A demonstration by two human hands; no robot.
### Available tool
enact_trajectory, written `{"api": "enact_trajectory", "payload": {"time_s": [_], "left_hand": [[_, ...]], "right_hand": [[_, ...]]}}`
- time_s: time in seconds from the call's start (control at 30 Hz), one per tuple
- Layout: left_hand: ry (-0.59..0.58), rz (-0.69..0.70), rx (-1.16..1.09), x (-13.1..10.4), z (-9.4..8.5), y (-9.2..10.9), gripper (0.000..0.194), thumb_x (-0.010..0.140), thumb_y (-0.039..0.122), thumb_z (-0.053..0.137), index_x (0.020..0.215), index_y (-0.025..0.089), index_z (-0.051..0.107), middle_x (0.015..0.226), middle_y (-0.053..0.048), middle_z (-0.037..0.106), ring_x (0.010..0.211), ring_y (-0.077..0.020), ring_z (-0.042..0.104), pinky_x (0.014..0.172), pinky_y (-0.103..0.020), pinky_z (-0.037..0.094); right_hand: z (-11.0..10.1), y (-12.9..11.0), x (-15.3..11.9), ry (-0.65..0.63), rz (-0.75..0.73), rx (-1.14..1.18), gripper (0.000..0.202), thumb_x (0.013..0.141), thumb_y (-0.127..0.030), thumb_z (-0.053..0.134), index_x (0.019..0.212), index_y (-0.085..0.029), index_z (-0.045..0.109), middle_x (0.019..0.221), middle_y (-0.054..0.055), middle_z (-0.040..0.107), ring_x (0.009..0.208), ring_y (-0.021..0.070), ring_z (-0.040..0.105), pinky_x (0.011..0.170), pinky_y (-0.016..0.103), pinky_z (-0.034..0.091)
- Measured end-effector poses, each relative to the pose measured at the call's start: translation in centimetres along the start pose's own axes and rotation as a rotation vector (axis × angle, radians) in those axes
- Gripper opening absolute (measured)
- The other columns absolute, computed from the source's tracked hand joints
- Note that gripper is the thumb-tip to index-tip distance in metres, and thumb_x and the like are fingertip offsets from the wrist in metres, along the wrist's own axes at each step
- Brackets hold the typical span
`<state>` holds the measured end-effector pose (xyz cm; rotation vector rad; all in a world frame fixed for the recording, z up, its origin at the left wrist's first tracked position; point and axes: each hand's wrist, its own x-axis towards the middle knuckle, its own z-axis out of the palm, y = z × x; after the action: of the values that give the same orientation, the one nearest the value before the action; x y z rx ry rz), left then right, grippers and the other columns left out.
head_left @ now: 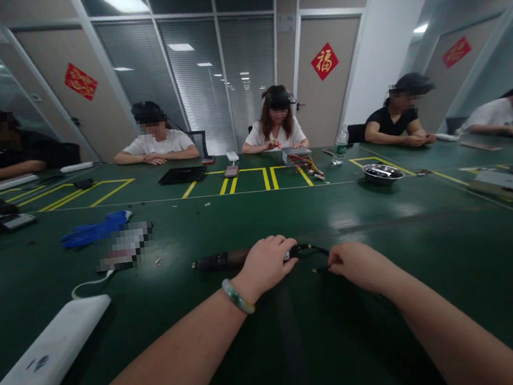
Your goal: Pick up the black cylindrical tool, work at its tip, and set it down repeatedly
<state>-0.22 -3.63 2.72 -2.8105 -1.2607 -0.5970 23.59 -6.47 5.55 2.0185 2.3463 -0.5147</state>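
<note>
A dark, tube-shaped tool (221, 261) lies on the green table (169, 320), its narrow metal tip toward the left. My left hand (269, 264), with a bracelet at the wrist, is wrapped over the tool's right end. From that end a black cable (313, 248) curves to the right. Pinched in the fingers of my right hand (355, 264) is a part of this cable, with a short end and small metal tip sticking out to the left.
Left lie a white power bank (48, 358), a phone (126, 245) and blue gloves (96, 229). Farther back are a metal bowl (382, 174), a bottle (339, 146), a metal box with colored wires (296, 155) and a black tray (182, 175). Several people sit across the table.
</note>
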Motion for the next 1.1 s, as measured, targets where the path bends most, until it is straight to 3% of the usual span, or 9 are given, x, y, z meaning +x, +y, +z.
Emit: {"api": "enact_trajectory", "payload": {"time_s": [0.07, 0.2, 0.27, 0.5, 0.67, 1.1], "left_hand": [[-0.010, -0.002, 0.004, 0.1, 0.0, 0.0, 0.028, 0.090, 0.038, 0.055, 0.116, 0.025, 0.055, 0.109, -0.003, 0.061, 0.098, -0.0206, 0.057, 0.084, -0.035, 0.046], [-0.025, 0.010, -0.009, 0.1, -0.4, 0.0, 0.027, 0.091, 0.037, 0.054, 0.115, 0.026, 0.056, 0.107, -0.003, 0.061, 0.096, -0.0192, 0.058, 0.082, -0.033, 0.046], [-0.039, 0.030, -0.011, 0.0, -0.7, 0.2, 0.026, 0.089, 0.037, 0.055, 0.113, 0.026, 0.057, 0.104, -0.002, 0.061, 0.093, -0.0188, 0.058, 0.080, -0.032, 0.046], [0.020, 0.068, 0.067, -0.1, -1.1, 1.6, 0.021, 0.087, 0.030, 0.060, 0.106, 0.023, 0.057, 0.102, -0.003, 0.060, 0.095, -0.0199, 0.056, 0.083, -0.034, 0.044], [0.023, 0.070, 0.104, 0.4, -0.6, 1.8, 0.014, 0.088, 0.031, 0.060, 0.098, 0.021, 0.057, 0.097, -0.003, 0.060, 0.093, -0.0206, 0.055, 0.079, -0.034, 0.044], [0.058, 0.074, 0.008, 0.4, -0.5, 1.5, 0.008, 0.089, 0.027, 0.058, 0.095, 0.022, 0.059, 0.094, -0.001, 0.060, 0.091, -0.0180, 0.055, 0.079, -0.032, 0.044]], "right_hand": [[0.4, -0.3, 0.6, 0.107, 0.035, 0.046, 0.011, 0.084, -0.025, 0.058, 0.087, -0.025, 0.069, 0.084, 0.001, 0.066, 0.078, 0.0179, 0.060, 0.064, 0.028, 0.037], [0.7, 0.4, 2.2, 0.450, 0.147, 0.094, 0.019, 0.091, -0.027, 0.048, 0.097, -0.021, 0.065, 0.098, 0.006, 0.065, 0.086, 0.0198, 0.060, 0.068, 0.029, 0.038], [0.7, 0.8, 2.8, 0.511, 0.137, 0.118, 0.020, 0.092, -0.027, 0.048, 0.099, -0.020, 0.065, 0.101, 0.007, 0.065, 0.088, 0.0198, 0.060, 0.071, 0.029, 0.039], [1.3, -0.3, 2.4, 0.418, -0.143, 0.152, 0.013, 0.086, -0.030, 0.059, 0.091, -0.028, 0.071, 0.094, -0.001, 0.066, 0.084, 0.0151, 0.059, 0.073, 0.026, 0.040], [1.5, -1.0, 2.3, 0.361, -0.176, 0.118, 0.011, 0.081, -0.032, 0.064, 0.088, -0.027, 0.072, 0.088, -0.001, 0.065, 0.078, 0.0142, 0.058, 0.068, 0.026, 0.039], [1.9, -1.1, 2.1, 0.376, -0.247, 0.114, 0.011, 0.083, -0.030, 0.062, 0.089, -0.025, 0.070, 0.087, -0.001, 0.063, 0.075, 0.0122, 0.057, 0.067, 0.024, 0.040]]}}
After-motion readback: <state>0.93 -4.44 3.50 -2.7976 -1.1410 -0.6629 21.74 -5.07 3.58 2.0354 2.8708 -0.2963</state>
